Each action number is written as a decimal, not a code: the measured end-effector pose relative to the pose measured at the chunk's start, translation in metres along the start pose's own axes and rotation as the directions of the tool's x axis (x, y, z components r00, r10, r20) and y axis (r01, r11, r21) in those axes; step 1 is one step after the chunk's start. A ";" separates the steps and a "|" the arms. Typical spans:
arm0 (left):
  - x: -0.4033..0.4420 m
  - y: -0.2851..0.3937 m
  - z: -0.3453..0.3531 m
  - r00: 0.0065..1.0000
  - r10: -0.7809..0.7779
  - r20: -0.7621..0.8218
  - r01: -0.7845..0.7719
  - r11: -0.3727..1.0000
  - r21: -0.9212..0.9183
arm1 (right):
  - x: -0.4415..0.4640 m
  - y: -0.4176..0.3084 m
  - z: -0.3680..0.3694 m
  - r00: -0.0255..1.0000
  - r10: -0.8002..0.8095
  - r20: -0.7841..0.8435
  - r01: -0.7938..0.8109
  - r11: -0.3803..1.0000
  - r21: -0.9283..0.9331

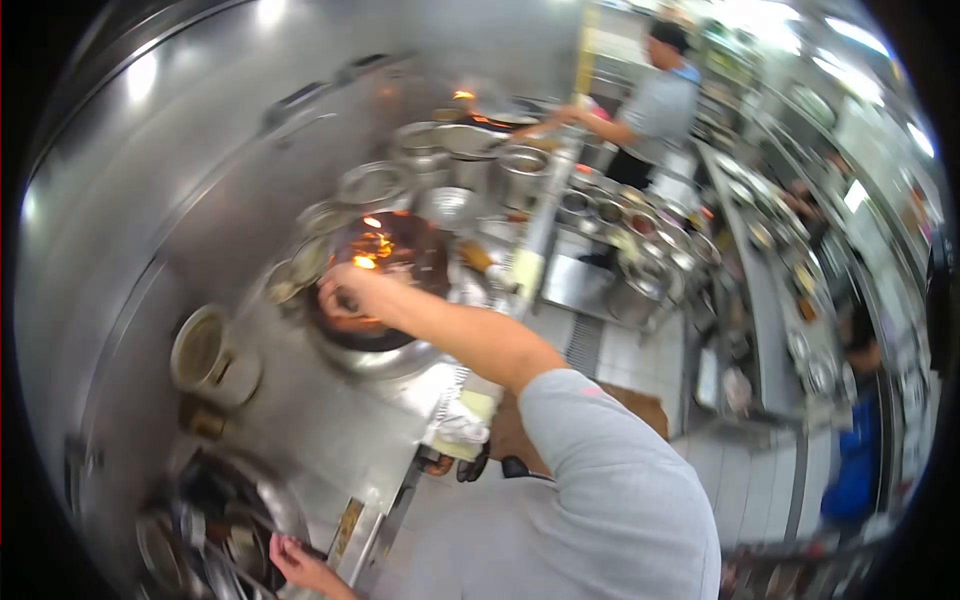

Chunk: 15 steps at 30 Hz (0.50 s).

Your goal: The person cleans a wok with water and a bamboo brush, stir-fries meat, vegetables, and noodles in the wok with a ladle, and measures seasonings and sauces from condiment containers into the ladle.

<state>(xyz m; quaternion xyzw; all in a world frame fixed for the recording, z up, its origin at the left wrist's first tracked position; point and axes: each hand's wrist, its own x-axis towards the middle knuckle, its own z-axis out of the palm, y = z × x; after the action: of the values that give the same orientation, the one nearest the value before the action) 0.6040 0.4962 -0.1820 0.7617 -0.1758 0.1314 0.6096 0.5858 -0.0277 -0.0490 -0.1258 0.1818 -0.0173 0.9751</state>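
Observation:
My right hand (350,292) is closed over the near left side of a large dark wok (425,250); what it grips is too blurred to make out. Orange flames (368,245) rise inside the wok just beyond the hand. At the lower left, my left hand (292,560) is closed at the edge of a dark pan (285,500), beside long metal utensils. Whether it holds a handle or a utensil cannot be told.
A white bucket (235,380) stands left of the wok. Metal pots (522,175) and a strainer (450,207) lie beyond it. A co-worker (655,110) works at another flaming wok. Right are a cart with containers (640,225) and a long counter (765,340).

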 end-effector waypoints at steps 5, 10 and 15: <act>-0.004 0.069 0.070 0.928 0.290 0.233 -0.331 0.930 0.161 | -0.039 -0.029 -0.063 0.860 -0.387 -0.334 0.253 0.890 -0.379; -0.024 0.117 0.128 0.876 0.255 0.410 -0.328 0.937 0.118 | -0.077 -0.080 -0.090 0.750 -0.658 0.061 -0.226 -0.342 -0.912; -0.035 0.138 0.159 0.854 0.253 0.455 -0.272 0.962 -0.023 | -0.172 -0.092 -0.053 0.461 -0.803 0.377 -0.015 -0.432 -0.902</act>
<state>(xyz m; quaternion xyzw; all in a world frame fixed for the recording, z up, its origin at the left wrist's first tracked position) 0.5114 0.3178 -0.1101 0.7528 -0.4127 0.0354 0.5116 0.4072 -0.1152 -0.0132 -0.8384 0.3148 -0.3365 0.2910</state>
